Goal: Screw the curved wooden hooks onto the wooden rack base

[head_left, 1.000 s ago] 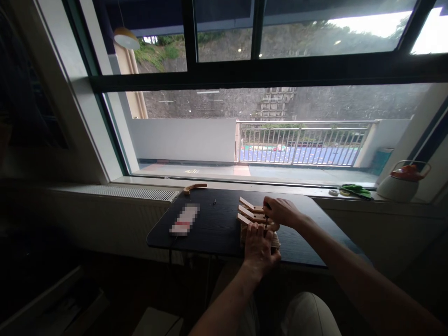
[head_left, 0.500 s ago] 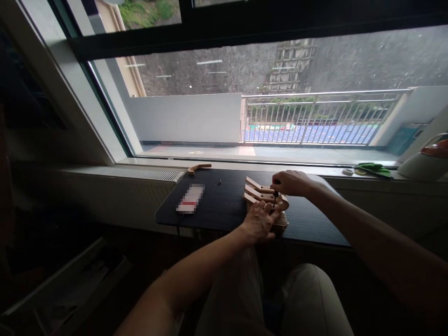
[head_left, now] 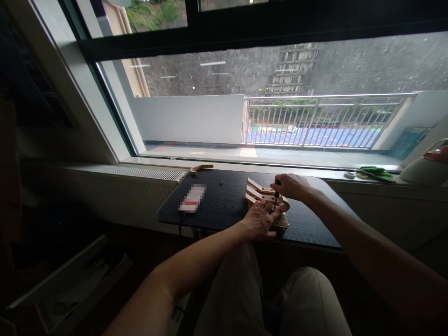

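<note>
My right hand (head_left: 293, 186) is closed around the dark handle of a screwdriver (head_left: 275, 201), held upright with its thin shaft pointing down. Under it lies a light wooden piece (head_left: 259, 191) made of several bent strips with dark holes, resting near the table's front edge. My left hand (head_left: 260, 220) presses and grips the near side of this piece, its fingers close to the screwdriver's tip. The tip itself is hard to make out between the fingers. A ribbed, woven-looking tan part (head_left: 283, 225) shows beneath the strips.
On the black table (head_left: 224, 205) lie a blurred white-and-red packet (head_left: 192, 198) and a few tiny dark bits (head_left: 220, 183). One loose bent wooden strip (head_left: 201, 169) sits at the back left edge. Green cloth (head_left: 376, 174) and tape-like rings (head_left: 350, 175) lie on the windowsill.
The view has shifted slightly, moving the scene a little right and down. Both hands keep their places on the screwdriver and the wooden piece.
</note>
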A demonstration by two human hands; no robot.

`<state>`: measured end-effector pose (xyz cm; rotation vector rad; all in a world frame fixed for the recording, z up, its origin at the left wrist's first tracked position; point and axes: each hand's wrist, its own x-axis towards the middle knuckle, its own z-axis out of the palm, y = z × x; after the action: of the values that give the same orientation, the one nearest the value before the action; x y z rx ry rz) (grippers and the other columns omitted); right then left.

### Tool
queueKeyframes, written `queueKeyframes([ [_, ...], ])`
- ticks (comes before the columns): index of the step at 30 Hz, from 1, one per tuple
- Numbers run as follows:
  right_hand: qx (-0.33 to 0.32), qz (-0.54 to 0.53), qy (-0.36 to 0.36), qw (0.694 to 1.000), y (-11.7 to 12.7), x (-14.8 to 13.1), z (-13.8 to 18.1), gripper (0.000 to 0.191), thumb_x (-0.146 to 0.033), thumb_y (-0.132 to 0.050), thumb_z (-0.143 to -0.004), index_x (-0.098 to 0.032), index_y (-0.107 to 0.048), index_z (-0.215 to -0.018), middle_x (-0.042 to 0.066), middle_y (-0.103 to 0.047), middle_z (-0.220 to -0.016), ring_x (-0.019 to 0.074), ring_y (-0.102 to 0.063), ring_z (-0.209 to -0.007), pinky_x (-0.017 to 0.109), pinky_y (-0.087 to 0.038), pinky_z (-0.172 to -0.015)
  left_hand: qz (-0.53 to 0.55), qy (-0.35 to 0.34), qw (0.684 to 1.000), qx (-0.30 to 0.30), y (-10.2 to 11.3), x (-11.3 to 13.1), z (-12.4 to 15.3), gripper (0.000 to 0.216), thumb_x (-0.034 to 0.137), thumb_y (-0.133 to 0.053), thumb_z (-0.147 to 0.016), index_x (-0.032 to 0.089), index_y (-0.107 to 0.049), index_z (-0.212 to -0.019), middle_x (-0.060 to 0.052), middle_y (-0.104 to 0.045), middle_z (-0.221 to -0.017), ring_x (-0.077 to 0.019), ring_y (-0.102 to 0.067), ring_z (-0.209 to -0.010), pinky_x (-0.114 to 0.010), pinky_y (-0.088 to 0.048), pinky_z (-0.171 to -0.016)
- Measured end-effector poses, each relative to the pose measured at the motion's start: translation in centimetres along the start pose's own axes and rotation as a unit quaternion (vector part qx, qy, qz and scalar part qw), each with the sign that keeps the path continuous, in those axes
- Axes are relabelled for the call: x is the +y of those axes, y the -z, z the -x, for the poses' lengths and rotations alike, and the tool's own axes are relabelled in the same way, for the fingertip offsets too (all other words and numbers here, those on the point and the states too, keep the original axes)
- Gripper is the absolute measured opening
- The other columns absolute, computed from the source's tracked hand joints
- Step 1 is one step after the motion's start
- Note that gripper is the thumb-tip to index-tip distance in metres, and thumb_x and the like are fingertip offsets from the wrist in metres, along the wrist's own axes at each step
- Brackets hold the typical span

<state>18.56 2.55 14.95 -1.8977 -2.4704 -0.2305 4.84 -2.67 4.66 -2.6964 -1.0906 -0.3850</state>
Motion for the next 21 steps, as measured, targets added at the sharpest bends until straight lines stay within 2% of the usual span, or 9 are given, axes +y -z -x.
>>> queueKeyframes([
  [2, -0.015, -0.005, 0.027, 1.000, 0.4, 0.3, 0.1, 0.030, -0.044, -0.045, -0.082, -0.022, -0.063, -0.090, 0.006, -0.066, -0.084, 0.0183, -0.059, -0.073, 0.025, -0.034, -0.057, 0.010, 0.042, 0.999, 0.019, -0.2, 0.6, 0.0, 0.079, 0.058, -0.056, -0.068, 0.024, -0.029, -0.135, -0.009, -0.045, -0.112, -0.0277, -0.041, -0.103, -0.040, -0.030, -0.093],
  [5, -0.001, -0.011, 0.061, 0.998, 0.2, 0.6, 0.3, 0.028, -0.042, -0.044, -0.084, -0.023, -0.061, -0.093, 0.005, -0.066, -0.083, 0.0180, -0.059, -0.074, 0.025, -0.034, -0.058, 0.015, 0.095, 0.994, 0.058, -0.9, 1.8, -0.1, 0.076, 0.063, -0.055, -0.068, 0.026, -0.035, -0.131, -0.007, -0.045, -0.111, -0.0269, -0.039, -0.104, -0.041, -0.029, -0.095],
  [11, 0.010, -0.017, -0.034, 0.999, -1.1, 1.3, 0.6, 0.036, -0.042, -0.037, -0.088, -0.016, -0.061, -0.095, 0.011, -0.065, -0.089, 0.0209, -0.061, -0.081, 0.026, -0.037, -0.060, 0.023, 0.135, 0.984, 0.110, -2.5, 3.1, -0.1, 0.068, 0.059, -0.057, -0.069, 0.024, -0.041, -0.125, -0.006, -0.043, -0.116, -0.0272, -0.035, -0.110, -0.043, -0.024, -0.103],
  [13, 0.014, -0.013, -0.038, 0.999, -0.9, 1.5, 0.8, 0.037, -0.041, -0.036, -0.088, -0.015, -0.061, -0.094, 0.012, -0.065, -0.088, 0.0208, -0.061, -0.080, 0.026, -0.037, -0.060, 0.026, 0.136, 0.983, 0.119, -2.7, 3.2, 0.0, 0.069, 0.058, -0.057, -0.069, 0.025, -0.040, -0.127, -0.006, -0.043, -0.117, -0.0275, -0.034, -0.111, -0.044, -0.023, -0.104],
  [18, -0.004, 0.001, 0.031, 1.000, 0.6, 1.5, 1.4, 0.026, -0.035, -0.046, -0.082, -0.018, -0.064, -0.091, 0.009, -0.067, -0.086, 0.0209, -0.062, -0.078, 0.026, -0.037, -0.060, 0.031, 0.141, 0.981, 0.128, -2.9, 3.3, -0.1, 0.070, 0.056, -0.057, -0.069, 0.026, -0.037, -0.129, -0.006, -0.043, -0.117, -0.0281, -0.035, -0.112, -0.046, -0.022, -0.105],
  [21, 0.006, -0.015, 0.077, 0.997, 0.9, 1.2, 1.6, 0.024, -0.034, -0.045, -0.083, -0.021, -0.063, -0.092, 0.007, -0.067, -0.085, 0.0203, -0.062, -0.077, 0.025, -0.037, -0.060, 0.030, 0.142, 0.981, 0.131, -3.3, 3.4, -0.2, 0.072, 0.056, -0.057, -0.069, 0.027, -0.036, -0.131, -0.006, -0.043, -0.119, -0.0282, -0.034, -0.114, -0.045, -0.020, -0.106],
])
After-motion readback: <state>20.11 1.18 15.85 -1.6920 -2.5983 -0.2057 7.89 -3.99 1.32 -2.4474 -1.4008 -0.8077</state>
